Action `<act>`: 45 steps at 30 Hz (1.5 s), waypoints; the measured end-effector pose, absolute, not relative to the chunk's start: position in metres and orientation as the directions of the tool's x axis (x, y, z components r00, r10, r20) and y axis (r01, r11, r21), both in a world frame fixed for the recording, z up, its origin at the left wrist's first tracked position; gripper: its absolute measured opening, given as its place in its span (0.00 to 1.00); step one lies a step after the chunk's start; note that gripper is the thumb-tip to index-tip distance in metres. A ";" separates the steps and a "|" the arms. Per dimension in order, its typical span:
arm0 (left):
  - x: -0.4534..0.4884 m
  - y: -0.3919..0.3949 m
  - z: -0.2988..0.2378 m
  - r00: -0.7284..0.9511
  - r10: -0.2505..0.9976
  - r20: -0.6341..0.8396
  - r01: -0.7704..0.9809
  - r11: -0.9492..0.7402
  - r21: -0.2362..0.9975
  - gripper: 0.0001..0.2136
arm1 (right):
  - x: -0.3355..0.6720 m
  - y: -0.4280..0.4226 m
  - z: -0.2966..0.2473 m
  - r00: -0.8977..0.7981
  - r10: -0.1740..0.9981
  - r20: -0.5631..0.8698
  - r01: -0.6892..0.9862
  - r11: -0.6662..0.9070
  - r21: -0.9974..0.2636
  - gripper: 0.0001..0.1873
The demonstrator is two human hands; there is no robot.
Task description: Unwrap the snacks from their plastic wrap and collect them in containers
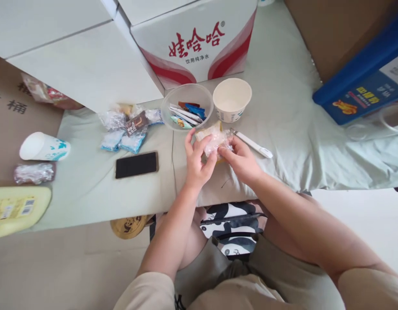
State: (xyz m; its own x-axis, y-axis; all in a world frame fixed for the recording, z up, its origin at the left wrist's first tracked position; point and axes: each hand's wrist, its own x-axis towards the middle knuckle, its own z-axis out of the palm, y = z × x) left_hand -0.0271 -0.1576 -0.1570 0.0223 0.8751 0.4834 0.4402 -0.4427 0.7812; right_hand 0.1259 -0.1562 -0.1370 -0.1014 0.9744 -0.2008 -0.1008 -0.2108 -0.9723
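Packet in crinkled clear wrap [214,138], yellow showing at its edges, is held between both hands above the cloth-covered table [160,200], near its front edge and just in front of the paper bowl [232,101] and the plastic bowl [165,107]. Left hand [199,161]: fingers spread over the far left side, thumb bent in on the near face. Right hand [242,160]: thumb and curled fingers pinching the wrap at the right edge. Whether the packet also rests on the cloth, cannot tell.

Handling, by judgement: light, easily borne by fingertips. Wrap looks thin, loose and slippery, likely to slide over whatever it covers; contents hidden, so firmness uncertain, perhaps soft or crushable. Best hold: flat support on the left side, light pinch on the loose folds at right, no squeezing across the middle. White-handled tool [253,144] lies just beside the right hand; keep fingers clear of its metal end.
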 end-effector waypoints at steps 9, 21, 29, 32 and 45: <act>-0.014 -0.162 -0.163 0.151 0.856 0.495 0.535 -0.492 0.687 0.17 | 0.158 -0.160 -0.135 -0.105 0.987 -0.120 -0.009 -0.122 -0.993 0.09; -0.001 -0.184 -0.163 0.068 0.963 0.261 0.142 -0.268 0.953 0.20 | 0.172 -0.163 -0.138 -0.156 0.983 -0.102 0.028 -0.098 -0.995 0.18; -0.015 -0.172 -0.159 -0.050 0.997 -0.062 -0.210 0.050 0.976 0.19 | 0.174 -0.150 -0.128 -0.138 0.990 0.023 0.439 0.082 -0.895 0.11; -0.024 -0.165 -0.161 -0.130 0.988 -0.078 -0.217 0.049 0.975 0.18 | 0.181 -0.147 -0.131 -0.014 0.998 0.066 0.712 0.056 -0.700 0.11; -0.046 -0.170 -0.170 -0.161 0.984 0.078 0.013 -0.077 0.997 0.45 | 0.186 -0.158 -0.135 -0.094 0.992 0.081 0.672 0.124 -0.731 0.12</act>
State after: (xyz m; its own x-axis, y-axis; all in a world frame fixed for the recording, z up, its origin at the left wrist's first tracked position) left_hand -0.0460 -0.1703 -0.1703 -0.1608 0.9839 0.0785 0.0134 -0.0773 0.9969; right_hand 0.1856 -0.1578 -0.1349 -0.0940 0.9922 0.0813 0.6716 0.1235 -0.7306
